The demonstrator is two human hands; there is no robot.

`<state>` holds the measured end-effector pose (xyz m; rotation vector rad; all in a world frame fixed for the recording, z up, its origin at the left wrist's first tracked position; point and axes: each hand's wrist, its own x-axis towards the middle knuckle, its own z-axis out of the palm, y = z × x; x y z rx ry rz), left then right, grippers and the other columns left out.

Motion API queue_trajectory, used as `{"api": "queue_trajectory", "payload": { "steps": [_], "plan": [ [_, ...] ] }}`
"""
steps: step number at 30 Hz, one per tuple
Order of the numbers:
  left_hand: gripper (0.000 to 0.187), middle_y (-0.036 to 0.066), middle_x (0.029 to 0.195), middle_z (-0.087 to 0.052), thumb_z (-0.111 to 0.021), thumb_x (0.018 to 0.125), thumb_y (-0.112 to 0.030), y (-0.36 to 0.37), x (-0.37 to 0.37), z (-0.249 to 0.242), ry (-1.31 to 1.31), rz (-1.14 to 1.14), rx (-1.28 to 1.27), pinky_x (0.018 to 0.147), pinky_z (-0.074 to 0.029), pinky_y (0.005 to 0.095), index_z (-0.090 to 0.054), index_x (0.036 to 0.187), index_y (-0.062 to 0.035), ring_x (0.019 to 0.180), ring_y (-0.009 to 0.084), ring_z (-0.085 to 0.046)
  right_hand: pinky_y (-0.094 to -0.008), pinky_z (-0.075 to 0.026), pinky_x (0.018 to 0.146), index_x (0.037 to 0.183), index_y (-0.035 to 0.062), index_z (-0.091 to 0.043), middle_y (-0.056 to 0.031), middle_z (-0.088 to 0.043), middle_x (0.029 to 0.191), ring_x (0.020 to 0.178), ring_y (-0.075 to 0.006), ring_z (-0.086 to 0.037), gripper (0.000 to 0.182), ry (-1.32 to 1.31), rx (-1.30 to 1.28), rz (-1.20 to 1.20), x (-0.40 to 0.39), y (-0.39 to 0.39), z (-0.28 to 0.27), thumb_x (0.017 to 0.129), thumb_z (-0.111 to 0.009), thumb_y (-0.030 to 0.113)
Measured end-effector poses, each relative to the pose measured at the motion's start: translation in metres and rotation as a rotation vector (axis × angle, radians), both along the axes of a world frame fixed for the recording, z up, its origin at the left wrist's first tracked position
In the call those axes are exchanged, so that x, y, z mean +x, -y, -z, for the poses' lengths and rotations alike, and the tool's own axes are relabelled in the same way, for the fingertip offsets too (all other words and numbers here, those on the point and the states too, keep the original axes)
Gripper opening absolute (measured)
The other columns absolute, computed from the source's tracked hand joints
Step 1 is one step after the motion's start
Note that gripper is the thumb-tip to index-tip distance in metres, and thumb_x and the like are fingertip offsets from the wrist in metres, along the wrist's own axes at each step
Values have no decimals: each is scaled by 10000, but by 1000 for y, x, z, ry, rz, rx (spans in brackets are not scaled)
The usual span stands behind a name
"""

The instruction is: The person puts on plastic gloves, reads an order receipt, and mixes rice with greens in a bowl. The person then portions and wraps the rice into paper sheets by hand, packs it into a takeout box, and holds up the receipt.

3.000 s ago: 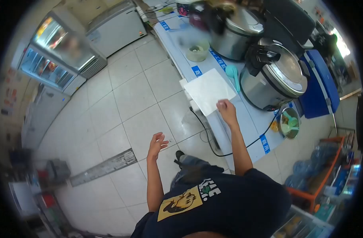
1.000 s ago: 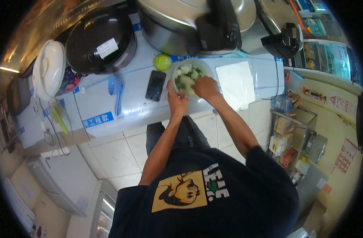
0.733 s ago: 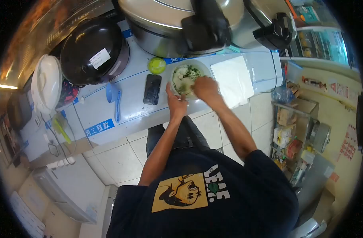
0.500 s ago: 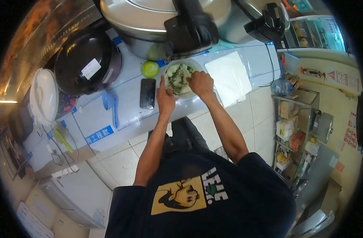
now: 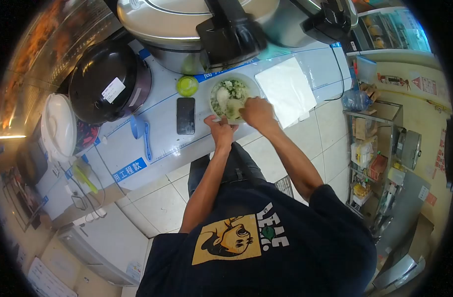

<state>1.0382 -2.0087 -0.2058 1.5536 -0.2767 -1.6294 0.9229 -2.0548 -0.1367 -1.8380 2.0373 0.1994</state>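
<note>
Right by the pale bowl (image 5: 252,85) on the table (image 5: 162,123), both arms reach forward, bent a little. The left hand (image 5: 221,129) is half curled and holds the bowl's near side. The right hand (image 5: 257,114) sits over the bowl's right edge, curled up like a fist; it is too blurry to tell what it grips. White and green food (image 5: 226,93) fills the bowl.

Blue strip (image 5: 129,170): "用工程款"
</note>
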Motion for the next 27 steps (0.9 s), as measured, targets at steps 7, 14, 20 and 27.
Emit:
{"api": "queue_trajectory", "payload": {
  "steps": [7, 14, 20, 27],
  "plan": [
    [332, 249, 832, -604, -550, 941, -133, 45, 38, 33, 904, 487, -527, 520, -526, 416, -414, 1220, -16, 625, 320, -638, -437, -561, 720, 809, 26, -701, -223, -678, 833, 834, -350, -685, 315, 16, 15, 113, 4, 11, 2, 805, -670, 340],
    [318, 254, 915, -627, -560, 914, -47, 35, 34, 0, 363, 446, -192, 556, -586, 371, -394, 1185, -26, 709, 302, -686, -450, -554, 688, 807, 25, -701, -203, -679, 802, 795, -373, -683, 271, 86, -52, 218, 18, 22, -12, 811, -683, 295],
    [431, 163, 840, -569, -633, 841, -32, 51, 50, -3, 462, 557, -110, 588, -570, 355, -440, 1224, 5, 725, 276, -651, -427, -553, 615, 768, 57, -705, -177, -683, 765, 729, -334, -689, 166, -43, -37, 43, -2, 2, -14, 791, -656, 213],
    [673, 122, 802, -562, -624, 693, 95, 58, 44, 10, 584, 636, -335, 673, -510, 376, -438, 1330, -14, 762, 252, -606, -398, -546, 600, 692, 93, -703, -154, -678, 756, 704, -310, -680, 185, -19, -54, -295, -11, 14, 4, 768, -666, 257]
  ]
}}
